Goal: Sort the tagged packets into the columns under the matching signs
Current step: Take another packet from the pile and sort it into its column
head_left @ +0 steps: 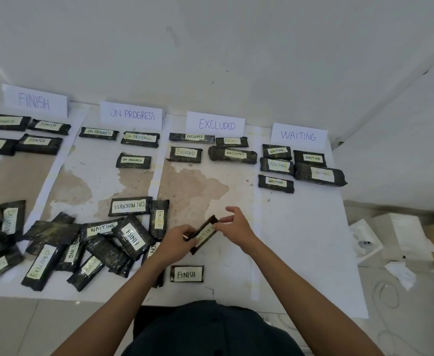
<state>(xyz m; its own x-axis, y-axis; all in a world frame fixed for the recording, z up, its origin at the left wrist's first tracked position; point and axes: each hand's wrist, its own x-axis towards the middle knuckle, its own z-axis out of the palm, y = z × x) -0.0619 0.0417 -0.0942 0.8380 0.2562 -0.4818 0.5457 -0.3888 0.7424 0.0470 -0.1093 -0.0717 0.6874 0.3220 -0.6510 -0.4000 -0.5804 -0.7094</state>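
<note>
Both hands hold one black packet (203, 233) tagged EXCLUDED above the sheet, tilted. My left hand (178, 240) grips its lower end; my right hand (235, 224) pinches its upper end. Four signs stand at the back: FINISH (35, 100), ON PROGRESS (131, 114), EXCLUDED (216, 124), WAITING (298, 136). Several sorted packets lie under each sign. A pile of unsorted packets (87, 242) lies at the lower left. One FINISH packet (186, 274) lies alone near the front edge.
White paper strips divide the stained sheet (300, 240) into columns. A white wall rises behind the signs. White boxes and crumpled paper (395, 242) sit on the floor to the right, with a thin cord nearby.
</note>
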